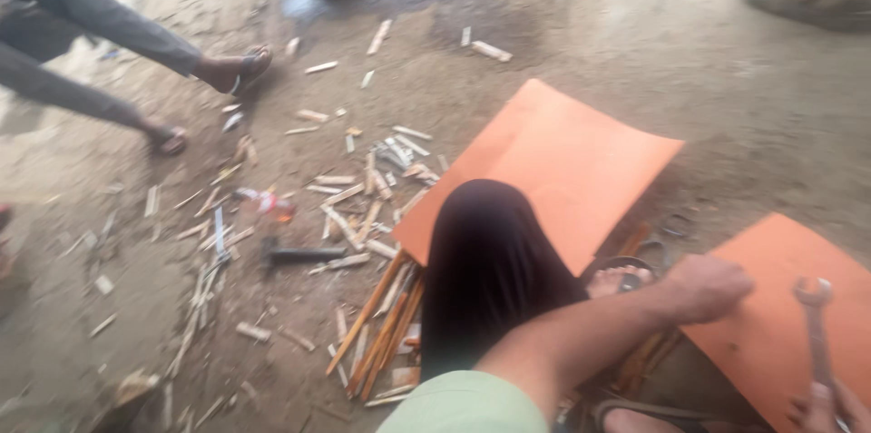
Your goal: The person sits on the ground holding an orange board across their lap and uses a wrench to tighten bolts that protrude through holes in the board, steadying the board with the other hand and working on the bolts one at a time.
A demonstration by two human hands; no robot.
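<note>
Your right hand (pixel 830 406), at the lower right corner of the frame, has its fingers wrapped around the shaft of a rusty metal open-ended wrench (pixel 816 324), whose jaw end points up the frame over the orange sheet at the right edge (pixel 771 306). Your left hand (pixel 706 286) reaches across from the lower middle and rests near that sheet's left edge; its fingers look curled, but blur hides whether they grip anything. Just left of it lies your sandalled foot (pixel 621 280), beside your knee in dark cloth (pixel 485 270). Behind the knee, a larger curved orange sheet (pixel 553 161) lies on the dusty floor (pixel 708 97). Long thin wooden sticks (pixel 381 324) lie bundled to the left of the knee, with short wood offcuts (pixel 349 197) scattered further up. In the upper left, another person's sandalled feet (pixel 240 70) stand on the floor.
</note>
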